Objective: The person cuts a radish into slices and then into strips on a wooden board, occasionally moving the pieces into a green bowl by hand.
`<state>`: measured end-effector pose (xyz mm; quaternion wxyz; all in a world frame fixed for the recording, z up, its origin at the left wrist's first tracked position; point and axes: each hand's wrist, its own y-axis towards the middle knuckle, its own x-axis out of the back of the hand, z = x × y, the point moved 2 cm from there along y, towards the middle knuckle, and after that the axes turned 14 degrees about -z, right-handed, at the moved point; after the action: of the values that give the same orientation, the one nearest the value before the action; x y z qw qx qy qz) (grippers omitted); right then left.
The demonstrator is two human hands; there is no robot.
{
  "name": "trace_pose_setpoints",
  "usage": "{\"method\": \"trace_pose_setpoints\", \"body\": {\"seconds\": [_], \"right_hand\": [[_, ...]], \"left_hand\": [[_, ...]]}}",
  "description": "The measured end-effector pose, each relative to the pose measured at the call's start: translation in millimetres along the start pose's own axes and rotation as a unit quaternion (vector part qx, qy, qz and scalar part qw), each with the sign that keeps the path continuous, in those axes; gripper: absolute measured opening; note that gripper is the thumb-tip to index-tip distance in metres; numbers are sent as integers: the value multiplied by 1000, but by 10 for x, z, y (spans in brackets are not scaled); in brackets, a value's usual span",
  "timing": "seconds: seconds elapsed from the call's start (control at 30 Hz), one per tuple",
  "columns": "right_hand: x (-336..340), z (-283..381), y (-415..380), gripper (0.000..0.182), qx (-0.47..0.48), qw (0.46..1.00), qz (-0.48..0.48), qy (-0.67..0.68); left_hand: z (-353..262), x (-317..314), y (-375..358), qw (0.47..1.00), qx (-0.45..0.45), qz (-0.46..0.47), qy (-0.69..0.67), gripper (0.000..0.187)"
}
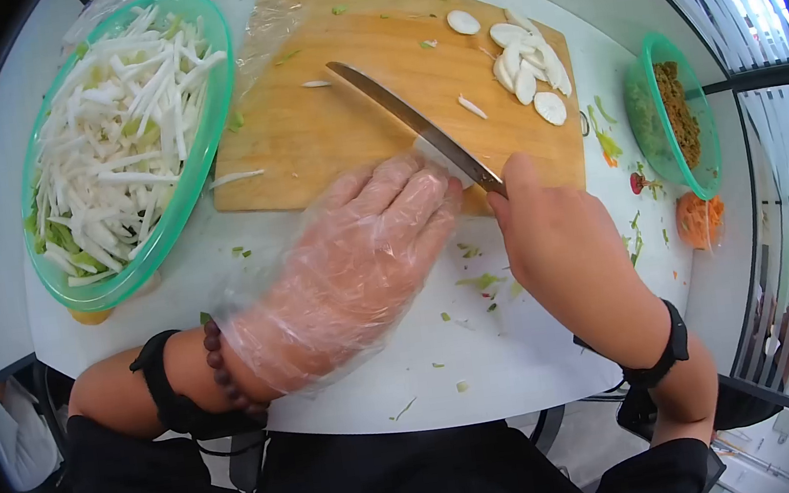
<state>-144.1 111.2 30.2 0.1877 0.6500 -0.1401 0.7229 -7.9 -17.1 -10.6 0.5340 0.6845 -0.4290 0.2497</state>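
My left hand (347,262), in a clear plastic glove, presses its fingers on a white piece that looks like radish (454,168) at the near edge of the wooden cutting board (270,158). Much of the piece is hidden by the fingers and the blade. My bare right hand (550,227) grips the handle of a kitchen knife (397,108). The blade slants up to the left over the board, right beside my left fingertips. Round white radish slices (526,58) lie piled at the board's far right, with a few thin strips scattered on the wood.
A green bowl (226,95) heaped with white shreds stands at left, overlapping the board's side. At right are a green basket (649,117) of brown food and a bag of orange shreds (700,221). Green scraps litter the white table (383,396). Plastic wrap (265,31) lies on the board's far-left corner.
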Motion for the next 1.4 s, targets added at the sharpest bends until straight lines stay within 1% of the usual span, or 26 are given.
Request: {"method": "trace_pose_setpoints", "body": {"seconds": [0.03, 0.13, 0.23, 0.33, 0.37, 0.43, 0.53, 0.63, 0.73, 0.83, 0.93, 1.03, 1.13, 1.23, 1.33, 1.4], "right_hand": [[-25, -5, -5, 13, -3, 1000, 12, 3], [-86, -10, 68, 13, 26, 999, -6, 17], [-21, 8, 145, 13, 33, 999, -7, 4], [106, 64, 23, 13, -7, 1000, -6, 11], [68, 57, -21, 14, -6, 1000, -3, 8], [-25, 7, -85, 23, -9, 1000, -1, 0], [-27, 29, -29, 13, 12, 1000, 9, 4], [-34, 11, 66, 15, 44, 999, -19, 4], [8, 29, -11, 16, 45, 995, -85, 9], [17, 65, -90, 22, -7, 1000, 3, 8], [-75, 12, -85, 22, 26, 999, -20, 14], [-107, 24, 38, 22, 45, 998, -45, 23], [-78, -27, 49, 14, 58, 993, -102, 26], [70, 63, -23, 17, 5, 998, -51, 29], [51, 83, -125, 21, -4, 1000, -18, 20], [24, 64, -154, 21, -1, 999, -25, 21]], "left_hand": [[3, -3, 1, 1000, 0, 1, 0, 59], [5, -47, -30, 1000, -10, -5, 2, 58], [6, -54, -24, 999, -27, -40, 20, 56], [-6, 9, -7, 1000, -14, -16, 6, 55], [-12, 12, -20, 1000, -13, -15, 10, 55], [-8, 2, -1, 1000, -18, -14, 17, 56], [0, 5, -15, 999, -21, 33, 18, 57], [-15, 22, -4, 1000, -25, 2, 9, 56], [4, -16, -37, 999, -20, -39, 5, 56], [-25, 13, -18, 999, -30, -45, 4, 56], [-21, -4, -22, 998, -33, -44, 3, 56], [-32, 19, -26, 999, -24, 15, 21, 55], [-31, 3, -29, 999, -33, -30, 26, 53], [-37, 27, -44, 999, -25, -35, 8, 53], [-39, 25, -19, 1000, -14, -17, 11, 52], [-35, 21, -20, 1000, -14, -4, 9, 52]]}}
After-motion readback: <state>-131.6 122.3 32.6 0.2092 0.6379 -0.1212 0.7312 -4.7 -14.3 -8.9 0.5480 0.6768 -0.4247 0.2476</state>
